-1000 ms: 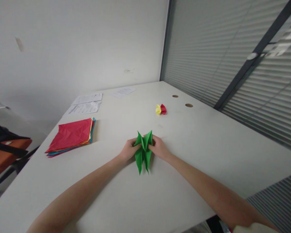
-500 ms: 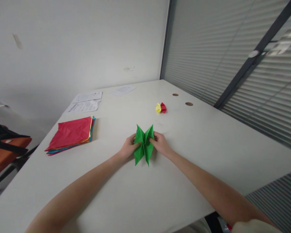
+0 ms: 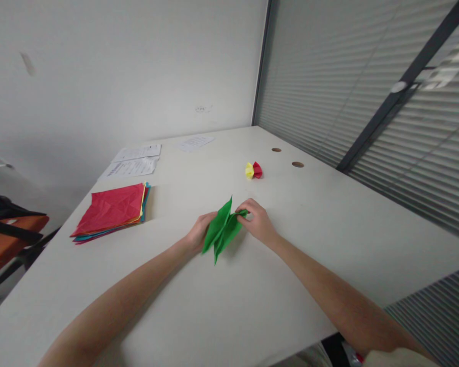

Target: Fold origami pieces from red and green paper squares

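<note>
Green folded paper (image 3: 222,232) held between my two hands over a white table (image 3: 199,311).
My left hand (image 3: 200,234) grips the paper's left side, its fingertips mostly hidden behind the folds; my right hand (image 3: 259,223) pinches the upper right flap between thumb and fingers. The pointed, winged form lies tilted between them; whether its lower tips touch the tabletop I cannot tell. Beyond my right hand sits a small paper piece, yellow (image 3: 249,171) on one side and red (image 3: 257,170) on the other. Well to the left of my left hand lies a stack of coloured sheets (image 3: 115,208), red uppermost, and past it, farther from me, printed pages (image 3: 132,166). Two round holes (image 3: 298,164) pierce the tabletop beyond my right hand, farther right than the small piece.
</note>
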`<action>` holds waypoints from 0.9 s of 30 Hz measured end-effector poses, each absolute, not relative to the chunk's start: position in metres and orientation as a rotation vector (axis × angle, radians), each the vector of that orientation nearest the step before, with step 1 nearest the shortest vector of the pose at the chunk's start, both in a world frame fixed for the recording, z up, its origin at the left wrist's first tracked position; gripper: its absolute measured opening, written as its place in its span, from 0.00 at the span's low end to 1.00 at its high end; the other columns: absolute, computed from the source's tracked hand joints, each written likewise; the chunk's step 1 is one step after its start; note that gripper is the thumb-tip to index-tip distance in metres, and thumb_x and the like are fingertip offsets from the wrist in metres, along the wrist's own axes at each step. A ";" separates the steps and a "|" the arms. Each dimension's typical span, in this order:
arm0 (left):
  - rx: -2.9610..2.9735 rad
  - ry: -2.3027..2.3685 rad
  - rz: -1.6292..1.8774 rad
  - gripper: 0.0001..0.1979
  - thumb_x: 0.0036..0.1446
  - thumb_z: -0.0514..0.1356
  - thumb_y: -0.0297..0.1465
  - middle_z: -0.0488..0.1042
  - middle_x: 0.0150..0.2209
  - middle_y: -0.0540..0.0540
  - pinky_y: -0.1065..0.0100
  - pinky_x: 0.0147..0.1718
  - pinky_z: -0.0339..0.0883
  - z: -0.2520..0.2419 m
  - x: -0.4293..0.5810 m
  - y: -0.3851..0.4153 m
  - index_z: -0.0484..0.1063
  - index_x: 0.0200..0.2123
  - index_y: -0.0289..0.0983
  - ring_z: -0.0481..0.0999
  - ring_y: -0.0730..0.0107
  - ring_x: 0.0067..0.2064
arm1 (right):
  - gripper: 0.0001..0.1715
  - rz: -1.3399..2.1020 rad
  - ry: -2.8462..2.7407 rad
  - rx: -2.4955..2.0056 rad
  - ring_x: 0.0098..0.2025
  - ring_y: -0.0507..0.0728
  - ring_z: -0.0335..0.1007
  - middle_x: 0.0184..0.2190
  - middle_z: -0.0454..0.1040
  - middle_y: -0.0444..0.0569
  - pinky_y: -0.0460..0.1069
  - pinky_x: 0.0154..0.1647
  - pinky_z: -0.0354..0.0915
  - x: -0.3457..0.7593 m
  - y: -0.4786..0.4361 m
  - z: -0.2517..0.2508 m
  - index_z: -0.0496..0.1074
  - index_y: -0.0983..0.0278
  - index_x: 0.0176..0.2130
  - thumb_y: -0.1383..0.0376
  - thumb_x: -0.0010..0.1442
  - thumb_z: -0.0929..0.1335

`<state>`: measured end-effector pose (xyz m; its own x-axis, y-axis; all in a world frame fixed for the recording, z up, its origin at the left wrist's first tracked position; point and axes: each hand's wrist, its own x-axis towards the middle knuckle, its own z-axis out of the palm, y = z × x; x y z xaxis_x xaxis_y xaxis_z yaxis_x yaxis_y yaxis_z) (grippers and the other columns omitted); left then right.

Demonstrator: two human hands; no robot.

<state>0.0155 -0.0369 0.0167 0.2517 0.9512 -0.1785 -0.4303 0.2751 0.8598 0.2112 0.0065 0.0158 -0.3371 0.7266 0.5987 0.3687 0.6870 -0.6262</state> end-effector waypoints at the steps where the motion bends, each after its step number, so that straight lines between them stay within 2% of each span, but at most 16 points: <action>1: 0.737 0.790 1.093 0.21 0.51 0.63 0.46 0.77 0.32 0.41 0.61 0.34 0.69 0.017 0.013 -0.034 0.75 0.39 0.34 0.77 0.59 0.33 | 0.03 0.474 -1.945 -0.887 0.34 0.55 0.67 0.30 0.69 0.46 0.50 0.37 0.64 0.212 0.008 0.015 0.70 0.62 0.31 0.70 0.54 0.66; 3: 0.650 0.752 1.131 0.26 0.53 0.58 0.51 0.77 0.36 0.40 0.59 0.35 0.70 0.016 0.009 -0.029 0.73 0.43 0.35 0.78 0.58 0.35 | 0.04 0.460 -1.915 -0.988 0.30 0.54 0.65 0.26 0.68 0.45 0.48 0.33 0.62 0.212 0.010 0.012 0.69 0.62 0.28 0.67 0.55 0.67; 5: 0.608 0.748 1.198 0.25 0.55 0.56 0.51 0.77 0.37 0.40 0.58 0.38 0.71 0.016 0.007 -0.026 0.71 0.44 0.36 0.78 0.59 0.37 | 0.04 0.440 -1.900 -1.087 0.28 0.53 0.65 0.25 0.69 0.44 0.48 0.31 0.61 0.210 0.009 0.009 0.70 0.62 0.28 0.66 0.55 0.67; 9: 0.723 0.737 1.248 0.21 0.54 0.60 0.44 0.76 0.46 0.41 0.55 0.47 0.69 0.017 0.014 -0.029 0.68 0.48 0.40 0.76 0.59 0.47 | 0.08 0.382 -2.010 -1.178 0.27 0.53 0.64 0.25 0.71 0.45 0.47 0.31 0.59 0.204 -0.001 0.010 0.70 0.62 0.27 0.65 0.57 0.67; 12: 0.861 0.759 1.257 0.29 0.49 0.67 0.34 0.73 0.51 0.44 0.57 0.47 0.69 0.016 0.020 -0.036 0.64 0.54 0.44 0.75 0.61 0.48 | 0.13 0.341 -2.152 -1.116 0.26 0.52 0.63 0.22 0.69 0.44 0.48 0.30 0.58 0.198 -0.012 0.016 0.69 0.63 0.25 0.62 0.60 0.67; 14: 0.884 0.822 1.285 0.31 0.46 0.68 0.28 0.74 0.48 0.45 0.60 0.45 0.69 0.015 0.022 -0.038 0.64 0.54 0.44 0.76 0.63 0.46 | 0.14 0.354 -2.178 -1.030 0.26 0.53 0.63 0.22 0.68 0.44 0.48 0.32 0.59 0.197 -0.016 0.020 0.72 0.63 0.28 0.59 0.63 0.66; 18: 0.855 0.909 1.315 0.22 0.46 0.65 0.26 0.76 0.41 0.46 0.61 0.41 0.70 0.012 0.019 -0.035 0.67 0.47 0.39 0.77 0.62 0.42 | 0.12 0.332 -2.124 -0.885 0.35 0.56 0.67 0.31 0.69 0.48 0.51 0.41 0.65 0.200 -0.017 0.024 0.74 0.62 0.43 0.59 0.63 0.66; 21: 0.843 0.932 1.300 0.22 0.45 0.64 0.25 0.77 0.40 0.45 0.57 0.40 0.72 0.012 0.018 -0.034 0.67 0.46 0.37 0.77 0.60 0.39 | 0.19 0.263 -2.130 -0.875 0.43 0.59 0.66 0.39 0.67 0.51 0.55 0.48 0.66 0.202 -0.015 0.022 0.71 0.59 0.52 0.64 0.60 0.68; 24: 0.874 0.954 1.268 0.25 0.44 0.64 0.23 0.77 0.40 0.44 0.55 0.40 0.73 0.012 0.020 -0.036 0.66 0.48 0.37 0.78 0.59 0.38 | 0.25 0.288 -2.141 -0.922 0.45 0.60 0.67 0.44 0.65 0.52 0.57 0.49 0.67 0.201 -0.013 0.017 0.69 0.57 0.53 0.70 0.56 0.69; 27: 0.958 0.970 1.248 0.29 0.42 0.64 0.21 0.77 0.41 0.44 0.57 0.41 0.73 0.011 0.023 -0.040 0.66 0.50 0.38 0.77 0.60 0.40 | 0.24 0.335 -2.104 -0.974 0.44 0.59 0.68 0.45 0.65 0.52 0.57 0.50 0.67 0.198 -0.013 0.014 0.70 0.58 0.51 0.72 0.55 0.69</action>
